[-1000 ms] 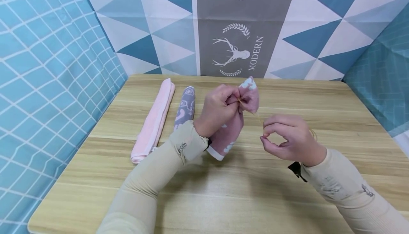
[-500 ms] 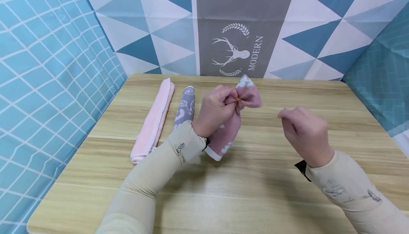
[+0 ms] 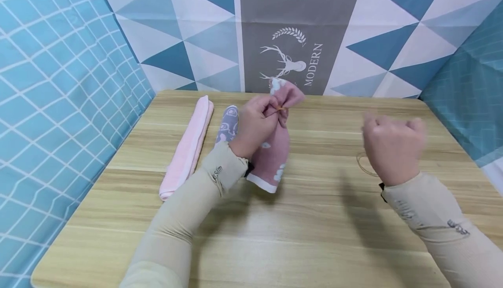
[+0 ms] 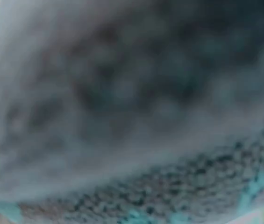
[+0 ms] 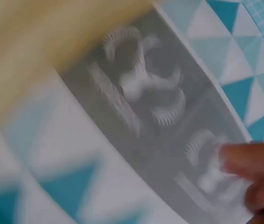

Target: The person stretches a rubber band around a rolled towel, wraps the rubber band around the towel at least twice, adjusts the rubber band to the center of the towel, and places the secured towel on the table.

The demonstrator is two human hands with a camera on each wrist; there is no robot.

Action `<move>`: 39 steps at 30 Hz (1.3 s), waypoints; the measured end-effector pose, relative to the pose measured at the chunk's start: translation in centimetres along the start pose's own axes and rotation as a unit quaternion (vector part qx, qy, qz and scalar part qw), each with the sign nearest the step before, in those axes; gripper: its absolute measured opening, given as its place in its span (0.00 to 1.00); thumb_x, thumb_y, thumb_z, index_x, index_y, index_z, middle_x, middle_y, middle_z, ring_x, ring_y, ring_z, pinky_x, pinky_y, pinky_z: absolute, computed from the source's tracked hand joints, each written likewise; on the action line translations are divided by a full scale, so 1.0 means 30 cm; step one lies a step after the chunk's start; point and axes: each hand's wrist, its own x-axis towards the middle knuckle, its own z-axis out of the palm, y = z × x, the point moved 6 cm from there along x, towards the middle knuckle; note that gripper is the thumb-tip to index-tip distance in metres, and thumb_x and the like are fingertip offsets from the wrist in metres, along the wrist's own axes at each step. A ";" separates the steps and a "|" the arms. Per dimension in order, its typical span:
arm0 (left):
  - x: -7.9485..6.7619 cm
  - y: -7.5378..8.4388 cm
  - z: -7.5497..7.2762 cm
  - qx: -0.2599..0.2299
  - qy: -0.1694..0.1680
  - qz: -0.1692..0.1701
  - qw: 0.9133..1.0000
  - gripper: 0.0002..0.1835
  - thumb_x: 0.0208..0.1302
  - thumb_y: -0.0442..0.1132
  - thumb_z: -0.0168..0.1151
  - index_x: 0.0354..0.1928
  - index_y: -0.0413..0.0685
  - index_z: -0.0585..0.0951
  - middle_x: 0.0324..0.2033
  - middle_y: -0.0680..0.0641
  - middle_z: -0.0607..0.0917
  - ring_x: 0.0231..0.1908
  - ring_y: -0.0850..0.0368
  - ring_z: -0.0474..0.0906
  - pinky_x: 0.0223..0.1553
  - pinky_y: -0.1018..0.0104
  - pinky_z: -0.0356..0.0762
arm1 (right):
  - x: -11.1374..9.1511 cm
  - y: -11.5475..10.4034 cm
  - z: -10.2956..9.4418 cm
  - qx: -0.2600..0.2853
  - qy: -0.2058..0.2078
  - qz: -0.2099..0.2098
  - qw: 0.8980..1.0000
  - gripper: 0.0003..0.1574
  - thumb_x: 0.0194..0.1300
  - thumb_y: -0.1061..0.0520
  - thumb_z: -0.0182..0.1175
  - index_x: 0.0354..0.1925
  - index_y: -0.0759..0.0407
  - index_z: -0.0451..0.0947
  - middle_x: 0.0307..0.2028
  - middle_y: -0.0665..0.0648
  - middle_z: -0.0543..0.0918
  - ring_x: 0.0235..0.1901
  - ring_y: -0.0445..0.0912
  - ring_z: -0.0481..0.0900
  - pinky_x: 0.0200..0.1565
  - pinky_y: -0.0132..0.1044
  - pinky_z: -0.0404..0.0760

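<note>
My left hand [image 3: 257, 122] grips a dusty-pink hand towel [image 3: 275, 152] with pale blue patches and a white hem. A thin orange-brown rubber band [image 3: 280, 108] cinches it at my fingertips, and its upper end fans out like a bow. Blurred towel fabric [image 4: 169, 196] fills the left wrist view. Well apart to the right, my right hand [image 3: 393, 146] is raised over the table and blurred, its fingers loosely curled with nothing visible in them. In the right wrist view one of its fingers [image 5: 244, 161] sticks out.
On the left lie a rolled light-pink towel [image 3: 186, 150] and a grey-purple patterned one [image 3: 228, 124], partly behind my left arm. A loose rubber band [image 3: 363, 170] lies on the wooden table [image 3: 306, 235] beside my right wrist. A patterned backdrop [image 3: 212, 47] rises behind.
My right hand has gone from a pinch near the towel to farther right, away from it. My left hand and the cinched towel have shifted slightly up and left; the loose rubber band shows more.
</note>
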 end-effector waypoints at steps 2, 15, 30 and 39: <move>0.006 -0.010 -0.006 -0.027 -0.003 -0.009 1.000 0.03 0.52 0.22 0.60 0.26 0.34 0.79 0.29 0.40 0.81 0.34 0.50 0.78 0.35 0.71 0.76 | -0.004 0.008 0.017 0.079 -0.011 -0.007 0.997 0.17 0.63 0.65 0.48 0.21 0.67 0.78 0.10 0.61 0.67 0.09 0.52 0.60 0.23 0.50 0.56; -0.011 0.024 0.029 -0.139 -0.077 0.017 0.987 0.12 0.50 0.22 0.66 0.39 0.30 0.79 0.32 0.37 0.83 0.35 0.51 0.80 0.37 0.70 0.79 | 0.048 -0.116 0.044 0.315 0.130 -0.031 0.940 0.24 0.68 0.47 0.57 0.25 0.64 0.84 0.13 0.58 0.73 0.13 0.52 0.69 0.25 0.52 0.63; -0.031 0.059 0.041 -0.106 -0.072 0.103 0.986 0.13 0.51 0.23 0.67 0.41 0.31 0.79 0.32 0.39 0.83 0.30 0.51 0.77 0.32 0.69 0.76 | 0.086 -0.131 0.082 0.435 0.039 0.107 0.893 0.08 0.51 0.72 0.68 0.32 0.72 0.79 0.27 0.63 0.82 0.25 0.44 0.79 0.32 0.32 0.76; -0.037 0.071 0.058 -0.066 -0.063 0.170 0.981 0.10 0.53 0.23 0.65 0.39 0.30 0.79 0.32 0.38 0.84 0.35 0.48 0.80 0.42 0.69 0.77 | 0.091 -0.162 0.048 0.288 0.087 -0.017 0.953 0.08 0.48 0.67 0.70 0.32 0.67 0.85 0.21 0.61 0.74 0.18 0.56 0.67 0.18 0.48 0.65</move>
